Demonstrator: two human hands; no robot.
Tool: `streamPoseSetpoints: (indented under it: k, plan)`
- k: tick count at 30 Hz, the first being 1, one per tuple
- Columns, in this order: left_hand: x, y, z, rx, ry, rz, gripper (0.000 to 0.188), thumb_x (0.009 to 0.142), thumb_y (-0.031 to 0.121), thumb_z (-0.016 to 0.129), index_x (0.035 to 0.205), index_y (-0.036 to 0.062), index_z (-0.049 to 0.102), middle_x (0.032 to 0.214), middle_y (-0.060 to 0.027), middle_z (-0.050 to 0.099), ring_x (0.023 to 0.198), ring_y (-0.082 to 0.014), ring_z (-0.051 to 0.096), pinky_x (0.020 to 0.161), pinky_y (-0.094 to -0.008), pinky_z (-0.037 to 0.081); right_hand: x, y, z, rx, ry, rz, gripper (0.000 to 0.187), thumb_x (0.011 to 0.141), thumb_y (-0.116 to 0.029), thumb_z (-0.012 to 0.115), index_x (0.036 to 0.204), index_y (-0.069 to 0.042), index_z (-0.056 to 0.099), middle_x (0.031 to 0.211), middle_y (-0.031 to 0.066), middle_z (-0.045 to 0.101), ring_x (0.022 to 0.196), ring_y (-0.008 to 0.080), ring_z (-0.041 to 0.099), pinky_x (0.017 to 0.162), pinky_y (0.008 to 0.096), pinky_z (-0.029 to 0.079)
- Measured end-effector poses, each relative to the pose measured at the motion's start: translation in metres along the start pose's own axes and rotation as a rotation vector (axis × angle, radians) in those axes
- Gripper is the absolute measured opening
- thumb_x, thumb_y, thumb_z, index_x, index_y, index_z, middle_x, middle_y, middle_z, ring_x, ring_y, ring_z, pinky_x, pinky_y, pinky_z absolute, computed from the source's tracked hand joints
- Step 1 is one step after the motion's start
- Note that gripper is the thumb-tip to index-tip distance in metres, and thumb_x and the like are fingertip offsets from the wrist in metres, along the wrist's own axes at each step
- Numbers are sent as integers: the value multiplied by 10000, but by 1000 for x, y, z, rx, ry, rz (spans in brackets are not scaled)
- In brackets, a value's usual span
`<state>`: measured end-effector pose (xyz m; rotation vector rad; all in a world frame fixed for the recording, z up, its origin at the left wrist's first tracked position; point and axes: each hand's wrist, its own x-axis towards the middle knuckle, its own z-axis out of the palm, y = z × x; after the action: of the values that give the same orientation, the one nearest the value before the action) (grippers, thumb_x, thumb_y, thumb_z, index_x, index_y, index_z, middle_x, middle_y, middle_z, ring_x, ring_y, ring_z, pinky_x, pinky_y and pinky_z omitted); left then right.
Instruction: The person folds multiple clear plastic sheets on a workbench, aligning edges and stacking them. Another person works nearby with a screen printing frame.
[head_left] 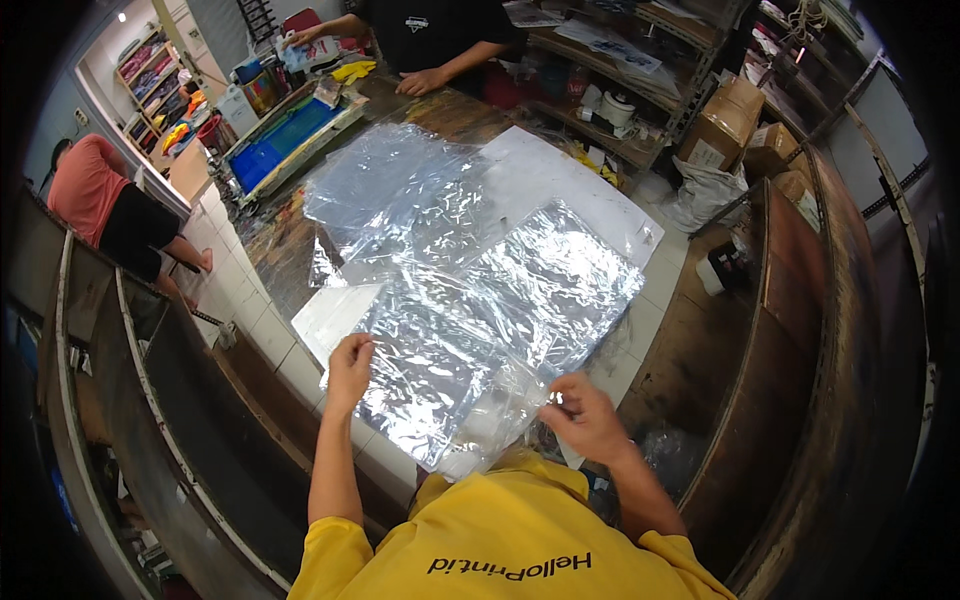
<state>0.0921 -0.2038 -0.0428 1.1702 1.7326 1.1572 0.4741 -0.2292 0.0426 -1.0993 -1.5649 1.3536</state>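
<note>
Plastic sheet (425, 365) seems mid-straightening, our right hand (588, 424) pinching it at four o'clock, left hand (348, 376) curled at eight, hold unclear; next needs even tension.

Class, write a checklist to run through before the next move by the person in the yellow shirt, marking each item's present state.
1. Right hand pinching the clear plastic sheet: ok, near its right edge.
2. Left hand gripping firmly: cannot tell; its fingers are at the left edge.
3. Sheet smooth: not ok, wrinkled.
4. Co-worker's hand clear of the plastic: ok.
5. Screen-printing frame apart from the plastic: ok.
</note>
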Motion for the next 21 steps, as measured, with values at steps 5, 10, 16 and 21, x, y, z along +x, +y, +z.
streamPoseSetpoints:
  k: [5, 10, 16, 21]
  plan:
    - [7, 77, 7, -175, -40, 27, 121, 1004, 117, 530, 996, 18, 601, 798, 15, 556, 685, -46, 480, 609, -229, 411, -8, -43, -84, -273, -62, 208, 313, 856, -52, 721, 1135, -13, 583, 684, -36, 517, 614, 43, 473, 545, 215, 406]
    - [51, 125, 43, -22, -147, 242, 160, 982, 149, 562, 1005, -4, 604, 762, -50, 590, 691, -105, 536, 638, -280, 458, -20, -40, -146, -113, 30, 238, 308, 841, -53, 720, 1129, -30, 612, 709, -42, 540, 602, 32, 482, 529, 204, 388]
    - [135, 154, 110, 220, -240, 603, 261, 933, 138, 574, 1137, -22, 607, 973, -148, 688, 830, -258, 663, 744, -359, 510, -17, -30, -193, 210, 412, 100, 425, 864, 18, 621, 1271, -7, 503, 764, -2, 521, 541, 56, 466, 490, 218, 427]
    - [169, 189, 178, 624, -422, 457, 297, 906, 185, 604, 1160, 33, 625, 978, -201, 697, 891, -355, 678, 807, -424, 524, -6, 38, -215, 299, 598, 334, 484, 863, -41, 689, 1303, -29, 488, 801, 2, 541, 565, 56, 486, 537, 229, 472]
